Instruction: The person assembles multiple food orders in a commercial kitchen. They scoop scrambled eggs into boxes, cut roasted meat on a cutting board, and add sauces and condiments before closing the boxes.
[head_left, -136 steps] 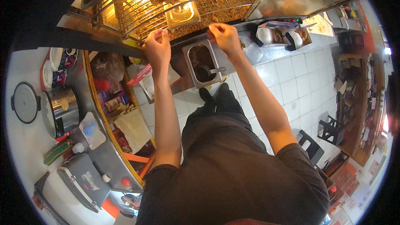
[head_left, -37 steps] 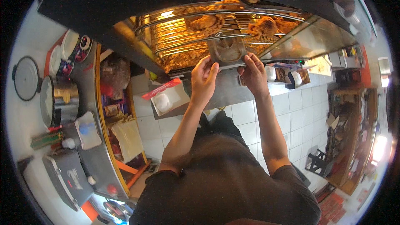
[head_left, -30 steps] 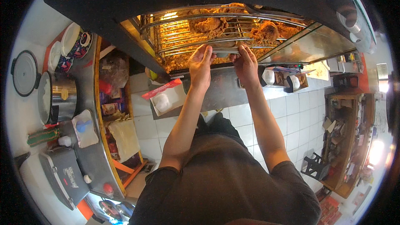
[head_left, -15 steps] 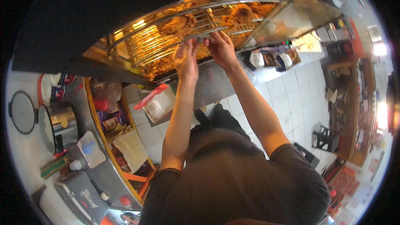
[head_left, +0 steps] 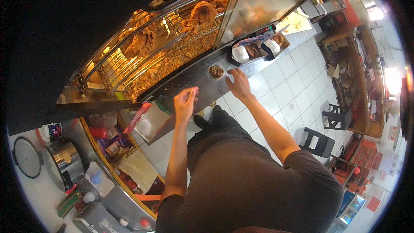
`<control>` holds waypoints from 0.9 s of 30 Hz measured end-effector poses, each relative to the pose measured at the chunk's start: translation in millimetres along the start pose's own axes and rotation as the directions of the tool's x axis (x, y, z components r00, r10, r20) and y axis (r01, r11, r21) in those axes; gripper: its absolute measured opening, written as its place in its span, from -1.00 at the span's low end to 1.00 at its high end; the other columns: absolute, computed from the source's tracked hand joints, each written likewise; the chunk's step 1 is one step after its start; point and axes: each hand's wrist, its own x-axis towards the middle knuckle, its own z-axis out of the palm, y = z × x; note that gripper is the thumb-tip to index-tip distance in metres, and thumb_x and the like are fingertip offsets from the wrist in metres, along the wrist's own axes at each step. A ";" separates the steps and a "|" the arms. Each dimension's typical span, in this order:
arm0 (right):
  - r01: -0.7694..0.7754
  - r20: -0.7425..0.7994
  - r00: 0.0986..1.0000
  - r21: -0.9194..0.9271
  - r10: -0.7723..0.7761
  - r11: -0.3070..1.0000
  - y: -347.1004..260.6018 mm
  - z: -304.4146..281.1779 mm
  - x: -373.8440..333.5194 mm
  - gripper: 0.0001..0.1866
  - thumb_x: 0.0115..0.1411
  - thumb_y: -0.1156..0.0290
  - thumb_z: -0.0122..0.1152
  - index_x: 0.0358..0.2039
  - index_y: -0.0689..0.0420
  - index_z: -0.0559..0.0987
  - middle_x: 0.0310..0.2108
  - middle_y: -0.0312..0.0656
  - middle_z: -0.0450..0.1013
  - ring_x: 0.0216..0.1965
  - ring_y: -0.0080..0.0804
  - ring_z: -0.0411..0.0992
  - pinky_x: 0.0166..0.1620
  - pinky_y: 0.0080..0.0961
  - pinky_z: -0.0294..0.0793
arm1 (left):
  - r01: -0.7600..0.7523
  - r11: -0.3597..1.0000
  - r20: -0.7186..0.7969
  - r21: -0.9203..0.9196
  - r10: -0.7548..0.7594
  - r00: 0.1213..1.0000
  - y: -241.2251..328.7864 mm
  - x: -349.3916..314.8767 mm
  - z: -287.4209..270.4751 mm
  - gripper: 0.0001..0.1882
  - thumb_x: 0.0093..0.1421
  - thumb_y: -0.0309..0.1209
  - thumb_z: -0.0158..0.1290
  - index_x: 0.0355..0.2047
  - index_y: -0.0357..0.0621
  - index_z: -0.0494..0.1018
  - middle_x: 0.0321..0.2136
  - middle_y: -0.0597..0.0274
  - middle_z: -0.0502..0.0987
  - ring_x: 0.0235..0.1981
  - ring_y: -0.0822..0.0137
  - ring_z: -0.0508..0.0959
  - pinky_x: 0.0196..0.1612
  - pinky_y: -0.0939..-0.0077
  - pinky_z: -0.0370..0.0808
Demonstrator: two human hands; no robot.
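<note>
My right hand [head_left: 239,84] is at the steel counter, its fingers pinching the right edge of a small clear plastic tub [head_left: 216,71] with brown crumbs inside. My left hand [head_left: 185,103] hovers over the counter's near side with fingers and thumb pressed together; whether anything small is between them is hidden. Beyond both hands stands a lit display cabinet [head_left: 172,56], with pieces of fried chicken [head_left: 202,14] on its wire rack and a bed of golden crumbs [head_left: 151,74] below.
Right of the tub, two boxes hold white wrapped bundles [head_left: 240,55] and fried chicken. An opened box [head_left: 152,122] with a white bundle sits at left. The cabinet's glass panel [head_left: 254,8] juts out above the counter. A steel pot [head_left: 64,164] and black stools [head_left: 317,142] stand farther off.
Both hands have come down and back from the cabinet front and moved apart, the right one to the tub on the counter. The view has shifted rightward, bringing the boxes nearer the middle.
</note>
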 end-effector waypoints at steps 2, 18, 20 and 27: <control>0.205 -0.046 0.972 -0.312 -0.231 0.928 45.3 6.8 -14.4 -0.65 0.23 0.37 0.34 0.01 0.18 0.58 0.01 0.04 0.54 0.10 0.07 0.48 0.15 -0.15 0.48 | 0.112 0.993 0.026 -0.049 -0.111 0.994 -30.6 -4.4 14.1 -0.71 0.46 -0.33 0.11 0.04 -0.28 0.59 -0.08 0.19 0.68 -0.16 0.44 0.65 -0.12 0.51 0.59; -0.372 0.408 0.908 0.676 0.097 0.637 54.4 37.5 51.3 -0.49 0.47 0.37 0.18 0.29 0.44 0.38 -0.29 -0.05 0.62 -0.29 -0.33 0.64 -0.17 -0.37 0.69 | 0.097 0.995 -0.120 0.021 -0.094 0.988 -49.4 66.2 77.5 -0.53 0.37 -0.35 0.20 0.21 -0.33 0.46 -0.09 0.11 0.66 -0.21 0.38 0.66 -0.15 0.47 0.63; -0.310 0.415 0.907 0.537 0.074 0.785 55.8 37.8 56.8 -0.49 0.43 0.34 0.24 0.24 0.42 0.44 -0.34 -0.03 0.62 -0.29 -0.37 0.64 -0.21 -0.38 0.66 | 0.099 0.989 -0.167 0.107 -0.080 0.983 -51.9 69.1 87.4 -0.50 0.33 -0.33 0.25 0.20 -0.33 0.48 -0.11 0.09 0.66 -0.23 0.35 0.67 -0.17 0.44 0.62; 0.059 0.418 0.906 0.033 -0.068 0.998 77.7 46.2 68.6 -0.53 0.30 0.23 0.28 0.07 0.33 0.57 -0.24 0.28 0.59 -0.12 0.32 0.54 -0.04 0.09 0.54 | 0.198 0.805 -0.413 0.559 0.063 0.909 -72.5 76.1 120.6 -0.48 0.29 -0.26 0.30 0.18 -0.24 0.49 -0.15 0.02 0.69 -0.17 0.17 0.71 -0.06 0.28 0.61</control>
